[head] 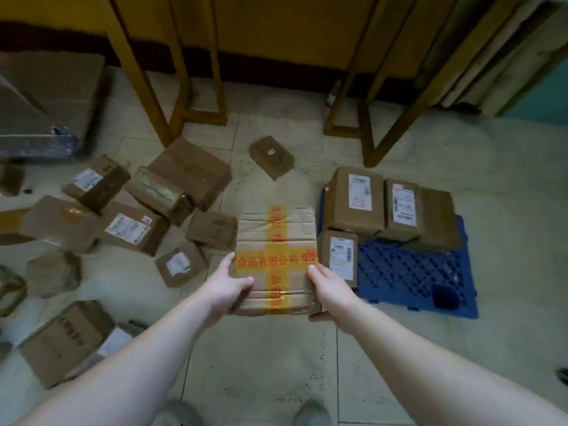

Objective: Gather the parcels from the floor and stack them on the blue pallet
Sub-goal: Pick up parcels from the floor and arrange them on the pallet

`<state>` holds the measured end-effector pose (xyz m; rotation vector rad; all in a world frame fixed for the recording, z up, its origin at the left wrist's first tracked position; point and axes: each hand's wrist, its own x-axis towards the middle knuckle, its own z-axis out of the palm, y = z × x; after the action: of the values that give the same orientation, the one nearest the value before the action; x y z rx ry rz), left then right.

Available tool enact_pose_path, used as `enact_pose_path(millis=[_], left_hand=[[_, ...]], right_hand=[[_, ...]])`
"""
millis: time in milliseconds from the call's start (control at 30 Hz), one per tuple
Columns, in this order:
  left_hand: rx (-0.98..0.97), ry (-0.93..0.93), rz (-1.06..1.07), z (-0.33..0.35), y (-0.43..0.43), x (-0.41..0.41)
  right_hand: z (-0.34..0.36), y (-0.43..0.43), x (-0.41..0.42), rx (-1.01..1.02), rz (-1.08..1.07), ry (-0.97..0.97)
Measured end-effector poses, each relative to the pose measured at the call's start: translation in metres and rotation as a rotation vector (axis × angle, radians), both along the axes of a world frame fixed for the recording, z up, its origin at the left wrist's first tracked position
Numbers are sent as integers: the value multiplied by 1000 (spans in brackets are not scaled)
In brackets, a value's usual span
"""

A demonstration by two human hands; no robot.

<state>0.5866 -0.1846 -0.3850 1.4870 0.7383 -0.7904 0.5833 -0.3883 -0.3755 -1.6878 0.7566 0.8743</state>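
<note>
1. Both forearms are seen bare, as are the left hand (226, 287) and right hand (331, 291), mid-frame.
2. Grey shoes (312, 412) are worn; only the toes are shown, bottom centre.

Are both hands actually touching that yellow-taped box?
Touching: the head view shows the left hand and right hand gripping opposite edges of the yellow-taped box.

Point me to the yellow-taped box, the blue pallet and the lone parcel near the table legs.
yellow-taped box (276, 238): head view, top face.
blue pallet (408, 272): head view, bare grid.
lone parcel (271, 157): head view, top face.
</note>
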Motion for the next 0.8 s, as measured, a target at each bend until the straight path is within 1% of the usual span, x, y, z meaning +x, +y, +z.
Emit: enact_pose_path(millis=[133,267,367,567,667,733,800], left_hand=[[33,11,-181,-1,-86,-3],[108,-13,-344,-8,-152,-8],[131,-45,-420,-17,-186,-5],[112,-30,-534,-35,-219,0],[93,-54,-552,-47,-227,13],[112,-68,-557,-53,-228,21],[136,-72,-571,-66,-232,26]], right_hand=[[-5,-78,-25,-87,-88,-11],[-15,-140,-47,-70,-148,44],[-24,-173,-51,-67,-191,48],[-46,-198,-57,-130,-267,83],[-56,-207,-42,-195,-265,44],[-63,-211,-34,-204,-274,13],[-78,-214,-30,-197,-271,21]])
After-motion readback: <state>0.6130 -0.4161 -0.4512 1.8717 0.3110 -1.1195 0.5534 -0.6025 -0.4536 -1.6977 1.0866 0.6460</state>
